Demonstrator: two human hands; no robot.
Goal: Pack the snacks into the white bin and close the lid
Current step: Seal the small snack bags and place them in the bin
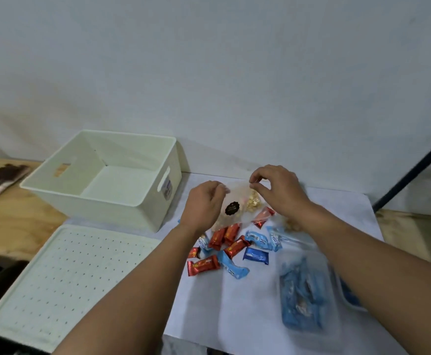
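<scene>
The white bin point(55, 193) stands open and empty at the back left. Its perforated lid point(63, 278) lies flat in front of it. A clear bag of pale snacks with a dark round label point(237, 208) lies on the white sheet point(222, 303). My left hand point(204, 203) grips the bag's left side. My right hand point(276, 188) pinches its top right corner. Below the bag, several red and blue wrapped sweets point(231, 248) lie scattered. A clear pack of blue-wrapped snacks point(304, 295) lies under my right forearm.
A brush with dark bristles point(1, 180) lies on the wooden table at the far left. A black metal bar point(414, 170) slants up at the right edge. The wall stands close behind the table.
</scene>
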